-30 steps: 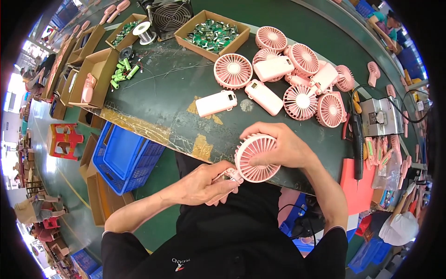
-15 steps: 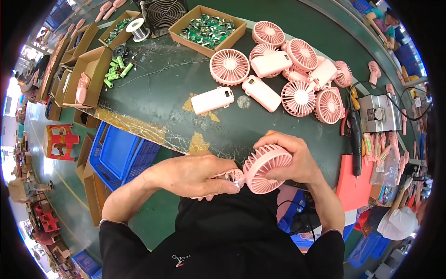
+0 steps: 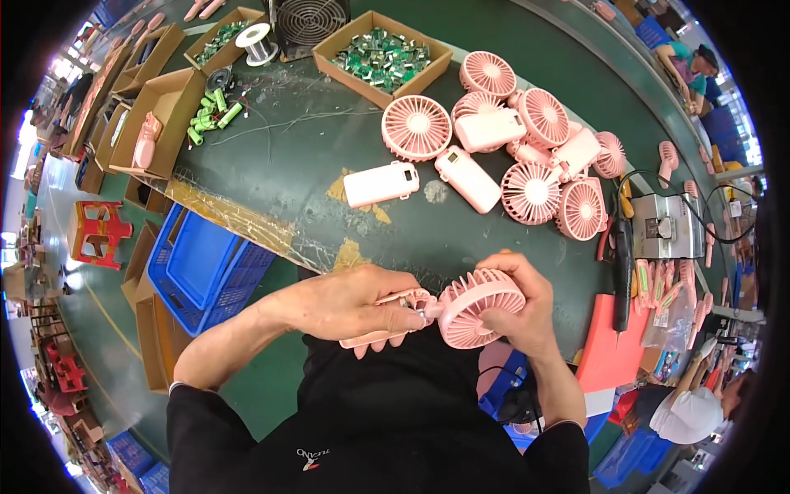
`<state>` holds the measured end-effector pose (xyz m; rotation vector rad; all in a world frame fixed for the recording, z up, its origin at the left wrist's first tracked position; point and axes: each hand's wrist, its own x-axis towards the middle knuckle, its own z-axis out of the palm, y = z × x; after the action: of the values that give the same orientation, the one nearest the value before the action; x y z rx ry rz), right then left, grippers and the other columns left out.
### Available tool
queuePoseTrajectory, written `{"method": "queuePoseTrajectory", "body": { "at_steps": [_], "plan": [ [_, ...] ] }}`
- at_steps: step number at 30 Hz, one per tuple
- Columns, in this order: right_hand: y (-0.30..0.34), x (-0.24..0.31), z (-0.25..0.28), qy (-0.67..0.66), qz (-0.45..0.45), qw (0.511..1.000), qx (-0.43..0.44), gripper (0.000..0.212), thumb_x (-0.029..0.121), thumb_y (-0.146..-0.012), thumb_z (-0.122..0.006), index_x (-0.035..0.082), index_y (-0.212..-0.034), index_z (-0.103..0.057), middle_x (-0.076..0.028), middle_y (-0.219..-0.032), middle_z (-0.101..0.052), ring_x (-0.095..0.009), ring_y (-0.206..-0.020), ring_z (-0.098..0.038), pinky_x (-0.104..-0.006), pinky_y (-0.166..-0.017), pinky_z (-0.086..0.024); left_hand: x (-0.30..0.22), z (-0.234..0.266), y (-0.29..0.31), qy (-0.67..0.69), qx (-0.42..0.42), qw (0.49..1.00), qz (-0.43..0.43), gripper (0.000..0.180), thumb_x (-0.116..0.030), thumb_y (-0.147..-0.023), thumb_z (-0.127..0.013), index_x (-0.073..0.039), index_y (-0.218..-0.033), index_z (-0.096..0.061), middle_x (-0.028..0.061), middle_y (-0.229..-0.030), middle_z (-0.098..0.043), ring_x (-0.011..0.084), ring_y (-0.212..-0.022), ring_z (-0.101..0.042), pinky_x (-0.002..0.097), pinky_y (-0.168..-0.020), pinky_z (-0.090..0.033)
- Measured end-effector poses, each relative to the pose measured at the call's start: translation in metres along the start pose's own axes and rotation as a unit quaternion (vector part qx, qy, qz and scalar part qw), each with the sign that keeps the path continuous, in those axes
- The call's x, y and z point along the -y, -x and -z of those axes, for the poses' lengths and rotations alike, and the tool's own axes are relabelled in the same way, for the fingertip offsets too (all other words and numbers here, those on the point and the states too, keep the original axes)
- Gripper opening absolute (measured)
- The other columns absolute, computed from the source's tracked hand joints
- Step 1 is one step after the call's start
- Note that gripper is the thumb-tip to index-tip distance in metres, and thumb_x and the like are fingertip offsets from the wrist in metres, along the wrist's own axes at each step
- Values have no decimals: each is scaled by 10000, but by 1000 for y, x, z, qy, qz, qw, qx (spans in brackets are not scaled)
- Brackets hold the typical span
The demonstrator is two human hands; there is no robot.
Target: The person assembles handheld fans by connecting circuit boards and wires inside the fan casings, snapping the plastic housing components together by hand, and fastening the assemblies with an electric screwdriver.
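Both my hands hold one pink handheld fan (image 3: 473, 305) close to my body, below the edge of the dark green table (image 3: 313, 165). My right hand (image 3: 518, 305) grips the round grilled fan head. My left hand (image 3: 362, 300) is closed on the fan's pink handle at the neck joint. On the table beyond lie several more pink fans (image 3: 527, 140) and two pink-and-white handle bodies (image 3: 380, 183).
A cardboard box of green circuit boards (image 3: 383, 53) and a black grilled fan (image 3: 309, 20) stand at the back. Boxes, green battery cells (image 3: 216, 115) and a solder spool (image 3: 253, 39) sit at left. A blue crate (image 3: 202, 263) is below the table; a metal device with cables (image 3: 666, 226) is at right.
My hands have drawn the fan lower and closer to my body. The left hand has closed further over the handle at the neck; the fan head has tilted.
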<state>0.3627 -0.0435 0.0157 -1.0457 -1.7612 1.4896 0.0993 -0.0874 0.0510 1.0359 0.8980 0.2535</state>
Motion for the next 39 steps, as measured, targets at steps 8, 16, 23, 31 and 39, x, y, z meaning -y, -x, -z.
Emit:
{"method": "queuePoseTrajectory", "body": {
  "at_steps": [8, 16, 23, 31, 39],
  "plan": [
    [8, -13, 1, -55, -52, 994, -78, 487, 238, -744, -685, -42, -1123, -561, -62, -1016, -601, -109, -909, -591, -254, -805, -482, 5, -1, -4, 46, -104, 990, -81, 347, -317, -999, -542, 23, -1066, -564, 82, -782, -633, 121, -603, -622, 260, -501, -518],
    [18, -25, -22, -76, -22, 981, -178, 403, 68, -747, -630, -30, -1132, -560, -68, -1027, -603, -124, -930, -587, -267, -841, -479, 41, -38, -28, 231, -275, 914, -190, 275, -192, -994, -521, 9, -1182, -528, 120, -903, -652, 172, -698, -652, 292, -634, -554],
    [18, -14, -30, 49, 89, 977, -189, 419, 60, -726, -649, -28, -1126, -559, -89, -1046, -594, -142, -937, -585, -278, -844, -477, 44, -45, -36, 317, -337, 852, -245, 275, -191, -998, -492, 0, -1194, -523, 125, -898, -641, 187, -711, -651, 306, -622, -543],
    [10, -8, -38, -94, -20, 979, -178, 334, 142, -838, -551, -49, -1113, -540, -103, -1015, -617, -141, -897, -603, -280, -821, -498, 37, -39, -30, 335, -328, 845, -259, 263, -150, -929, -621, 0, -1126, -534, 83, -824, -640, 129, -646, -631, 273, -561, -529],
    [9, -8, -43, -170, -65, 972, -146, 282, 66, -863, -512, -58, -1115, -532, -127, -1031, -630, -164, -912, -635, -306, -836, -531, 35, -46, -29, 339, -365, 822, -276, 184, 8, -869, -636, -6, -1031, -549, 105, -770, -633, 161, -607, -626, 275, -483, -508]
  ]
}}
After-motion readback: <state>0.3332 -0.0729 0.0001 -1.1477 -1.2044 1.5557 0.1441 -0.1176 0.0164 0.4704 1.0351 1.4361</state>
